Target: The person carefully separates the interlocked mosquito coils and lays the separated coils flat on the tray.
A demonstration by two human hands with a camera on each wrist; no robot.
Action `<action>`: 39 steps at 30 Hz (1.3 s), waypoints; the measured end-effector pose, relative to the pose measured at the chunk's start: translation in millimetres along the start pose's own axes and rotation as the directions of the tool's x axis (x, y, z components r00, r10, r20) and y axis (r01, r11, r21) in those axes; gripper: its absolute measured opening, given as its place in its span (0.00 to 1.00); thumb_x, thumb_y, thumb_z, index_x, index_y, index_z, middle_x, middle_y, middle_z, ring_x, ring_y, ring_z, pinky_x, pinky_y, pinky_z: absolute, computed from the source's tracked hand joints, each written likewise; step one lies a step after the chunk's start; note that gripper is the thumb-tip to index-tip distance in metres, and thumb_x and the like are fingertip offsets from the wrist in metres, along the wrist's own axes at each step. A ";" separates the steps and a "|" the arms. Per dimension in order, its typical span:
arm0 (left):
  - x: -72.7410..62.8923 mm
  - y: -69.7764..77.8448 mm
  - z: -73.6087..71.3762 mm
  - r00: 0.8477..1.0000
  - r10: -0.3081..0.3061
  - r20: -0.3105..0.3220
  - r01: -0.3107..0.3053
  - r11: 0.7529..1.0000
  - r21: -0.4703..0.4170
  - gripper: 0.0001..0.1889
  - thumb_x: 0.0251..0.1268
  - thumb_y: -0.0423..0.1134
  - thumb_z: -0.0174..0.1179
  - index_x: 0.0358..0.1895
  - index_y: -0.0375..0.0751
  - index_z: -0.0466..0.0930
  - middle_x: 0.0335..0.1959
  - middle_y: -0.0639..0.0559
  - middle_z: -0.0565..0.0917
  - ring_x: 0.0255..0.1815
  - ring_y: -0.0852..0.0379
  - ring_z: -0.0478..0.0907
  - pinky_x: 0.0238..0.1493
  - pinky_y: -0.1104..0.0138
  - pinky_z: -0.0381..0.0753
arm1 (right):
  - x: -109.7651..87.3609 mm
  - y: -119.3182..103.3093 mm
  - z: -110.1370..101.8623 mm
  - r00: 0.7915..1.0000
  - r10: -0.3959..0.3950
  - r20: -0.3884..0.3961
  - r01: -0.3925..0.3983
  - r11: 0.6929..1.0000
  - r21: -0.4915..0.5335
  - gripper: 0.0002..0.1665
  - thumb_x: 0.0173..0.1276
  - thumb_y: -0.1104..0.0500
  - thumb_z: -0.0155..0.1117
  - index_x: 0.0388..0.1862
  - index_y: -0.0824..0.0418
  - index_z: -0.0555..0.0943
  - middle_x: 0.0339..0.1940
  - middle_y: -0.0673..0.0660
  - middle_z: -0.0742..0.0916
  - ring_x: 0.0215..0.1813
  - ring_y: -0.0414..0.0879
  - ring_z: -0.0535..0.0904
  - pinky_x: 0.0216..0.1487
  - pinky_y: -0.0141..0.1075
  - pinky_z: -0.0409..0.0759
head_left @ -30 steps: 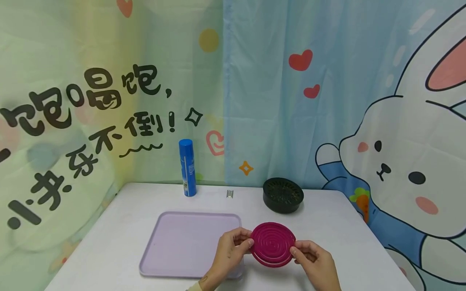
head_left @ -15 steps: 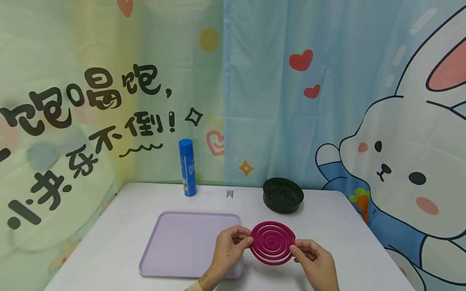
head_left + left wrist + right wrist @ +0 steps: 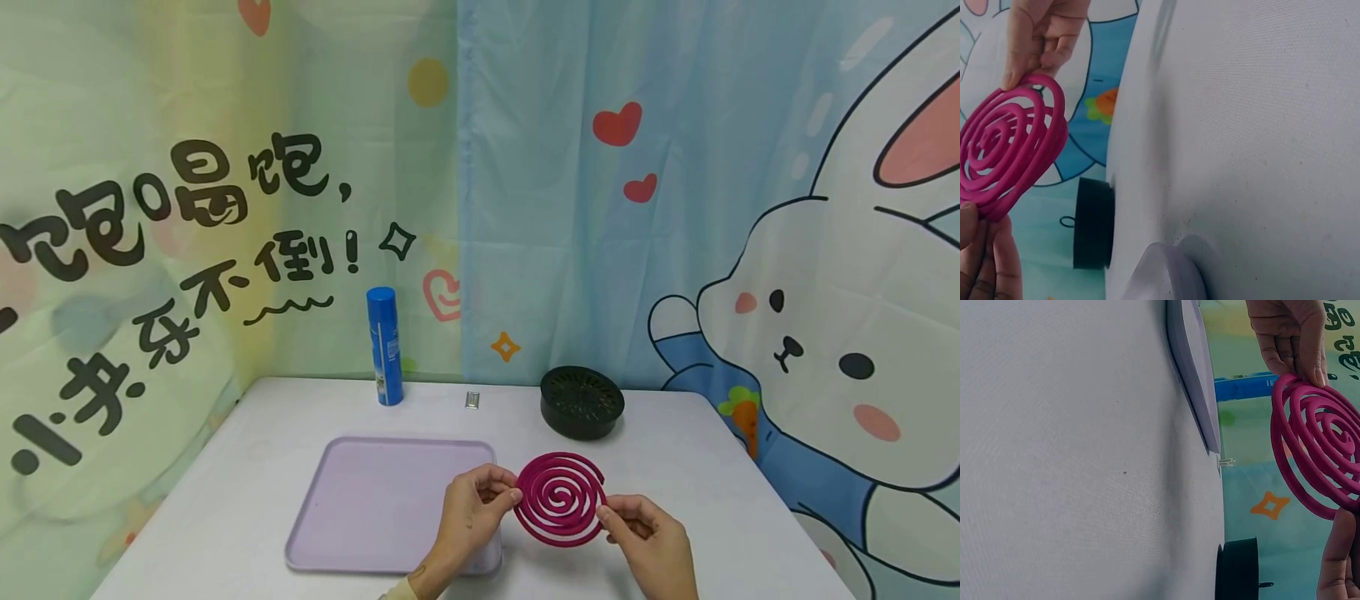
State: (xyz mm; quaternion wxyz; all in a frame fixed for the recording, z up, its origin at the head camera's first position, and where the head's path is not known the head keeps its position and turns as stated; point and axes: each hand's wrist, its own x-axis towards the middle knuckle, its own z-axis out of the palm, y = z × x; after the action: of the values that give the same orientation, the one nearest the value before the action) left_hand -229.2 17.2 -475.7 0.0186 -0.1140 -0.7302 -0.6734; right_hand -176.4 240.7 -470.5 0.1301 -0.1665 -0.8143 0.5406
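A magenta mosquito coil (image 3: 561,500) is held up above the table between both hands, in the middle of the head view. My left hand (image 3: 474,510) pinches its left edge between thumb and fingers, while my right hand (image 3: 652,537) pinches the right edge. White gaps show between the rings, and a loose outer end sticks out at the upper right. From the left wrist, the rings of the coil (image 3: 1054,140) overlap at different depths, like two spirals partly pulled apart. The right wrist view shows the coil (image 3: 1302,440) tilted, with a hand at each edge.
A lilac tray (image 3: 390,504) lies to the left, partly behind my left forearm. Farther back stand a blue spray can (image 3: 386,350), a small metal piece (image 3: 472,401) and a round black container (image 3: 582,408). A printed curtain (image 3: 540,208) hangs behind the table.
The coil's rings have spread: narrow, nearly closed gaps have widened into clear white ones, and the outer end now stands out at the upper right. Both hands stay almost in place.
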 end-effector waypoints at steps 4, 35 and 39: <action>-0.2 0.7 -0.7 1.000 0.004 -0.001 -0.004 0.999 0.032 0.05 0.59 0.33 0.72 0.36 0.39 0.86 0.28 0.50 0.87 0.30 0.62 0.79 0.34 0.75 0.79 | -0.4 0.4 -0.5 1.000 -0.013 -0.005 0.013 1.000 -0.002 0.13 0.71 0.57 0.68 0.47 0.66 0.84 0.38 0.57 0.90 0.35 0.50 0.87 0.35 0.27 0.84; -5.1 10.4 5.1 0.993 0.116 -0.004 -0.114 0.981 0.158 0.05 0.60 0.35 0.72 0.35 0.42 0.86 0.27 0.55 0.87 0.27 0.67 0.77 0.32 0.75 0.79 | -10.1 -2.6 0.9 0.989 -0.108 -0.096 0.107 0.994 -0.015 0.08 0.69 0.62 0.69 0.42 0.67 0.84 0.35 0.59 0.89 0.32 0.51 0.86 0.33 0.26 0.84; -5.2 10.9 5.8 0.993 0.115 -0.015 -0.111 0.981 0.157 0.05 0.59 0.36 0.72 0.35 0.41 0.86 0.27 0.55 0.87 0.27 0.67 0.77 0.33 0.76 0.78 | -11.3 -2.1 1.1 0.992 -0.100 -0.082 0.101 0.995 0.004 0.08 0.69 0.62 0.69 0.42 0.67 0.84 0.36 0.59 0.89 0.33 0.50 0.86 0.34 0.26 0.84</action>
State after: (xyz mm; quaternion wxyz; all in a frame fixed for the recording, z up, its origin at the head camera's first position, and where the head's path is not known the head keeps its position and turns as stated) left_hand -221.4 22.9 -466.6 0.0743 -0.1453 -0.7726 -0.6135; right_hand -166.8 234.4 -469.3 0.1912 -0.1466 -0.8134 0.5295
